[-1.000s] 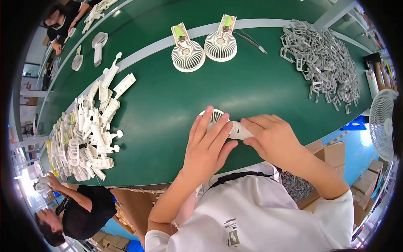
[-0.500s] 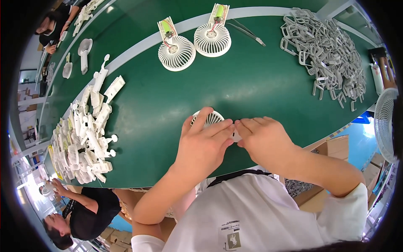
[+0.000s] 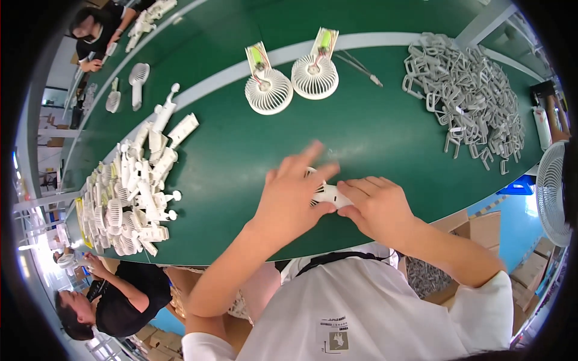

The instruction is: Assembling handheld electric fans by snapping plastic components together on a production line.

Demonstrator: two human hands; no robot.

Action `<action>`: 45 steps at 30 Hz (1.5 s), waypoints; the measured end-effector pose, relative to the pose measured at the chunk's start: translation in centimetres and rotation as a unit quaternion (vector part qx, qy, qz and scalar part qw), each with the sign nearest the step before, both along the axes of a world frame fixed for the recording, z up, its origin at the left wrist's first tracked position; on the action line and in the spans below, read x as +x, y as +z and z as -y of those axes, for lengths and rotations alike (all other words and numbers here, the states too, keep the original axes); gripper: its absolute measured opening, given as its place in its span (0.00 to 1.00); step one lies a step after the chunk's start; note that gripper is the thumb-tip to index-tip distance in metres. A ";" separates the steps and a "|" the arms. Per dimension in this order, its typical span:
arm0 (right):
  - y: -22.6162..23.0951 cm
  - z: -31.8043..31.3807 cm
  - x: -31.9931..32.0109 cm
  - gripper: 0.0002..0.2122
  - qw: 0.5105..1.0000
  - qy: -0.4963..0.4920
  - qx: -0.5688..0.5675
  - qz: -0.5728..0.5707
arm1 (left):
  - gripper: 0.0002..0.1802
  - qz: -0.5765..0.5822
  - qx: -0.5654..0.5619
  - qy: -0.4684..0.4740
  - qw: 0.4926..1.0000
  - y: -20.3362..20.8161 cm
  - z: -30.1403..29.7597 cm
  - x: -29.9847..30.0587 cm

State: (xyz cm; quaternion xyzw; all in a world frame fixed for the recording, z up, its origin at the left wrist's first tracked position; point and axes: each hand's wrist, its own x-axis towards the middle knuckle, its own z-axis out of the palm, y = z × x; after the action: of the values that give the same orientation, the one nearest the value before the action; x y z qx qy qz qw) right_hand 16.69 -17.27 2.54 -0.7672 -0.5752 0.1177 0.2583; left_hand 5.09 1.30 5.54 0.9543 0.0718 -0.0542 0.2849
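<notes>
A white handheld fan (image 3: 328, 194) lies between my hands close to the table's near edge, its round slatted head mostly hidden beneath my left hand. My right hand (image 3: 380, 206) is closed round the handle end, thumb on the near side and fingers on the far side. Over the head, my left hand (image 3: 288, 195) has its fingers spread and slightly blurred, with the thumb by the fan's near side. Farther off stand two opened fan units, a left one (image 3: 268, 91) and a right one (image 3: 315, 78), each showing a green battery and thin wires.
White fan parts (image 3: 141, 186) are heaped at the left of the green table (image 3: 229, 156). Grey plastic loops (image 3: 466, 96) form a large pile at the far right. A thin cable (image 3: 361, 67) lies near the divider rail. Co-workers (image 3: 129, 298) sit to the left; cardboard boxes (image 3: 481, 231) stand at lower right.
My left hand's fingers have spread and lifted from the fan, so more of its white body shows. My right hand keeps its hold on the handle end. The whole view has shifted slightly.
</notes>
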 end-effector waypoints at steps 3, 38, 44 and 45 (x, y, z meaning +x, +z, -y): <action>0.4 0.7 -0.5 0.20 0.998 -0.019 0.052 -0.021 | 0.60 0.067 0.025 0.191 0.979 -1.2 0.4 -2.9; 4.2 4.6 -1.2 0.16 0.679 -0.116 -0.237 -0.685 | 0.28 -0.071 -0.537 0.276 0.794 -0.2 0.6 -4.5; 4.2 5.0 -0.9 0.17 0.642 -0.103 -0.229 -0.724 | 0.31 -0.088 -0.515 0.280 0.806 0.6 0.3 -4.9; 4.1 5.1 -0.7 0.18 0.633 -0.101 -0.227 -0.733 | 0.34 -0.082 -0.510 0.284 0.807 0.6 0.2 -5.0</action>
State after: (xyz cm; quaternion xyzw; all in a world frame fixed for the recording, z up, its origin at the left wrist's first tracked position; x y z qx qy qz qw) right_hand 15.95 -22.37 6.63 -0.5160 -0.0710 0.7415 0.4229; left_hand 0.08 1.14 6.16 0.6003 0.3248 -0.0780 0.7267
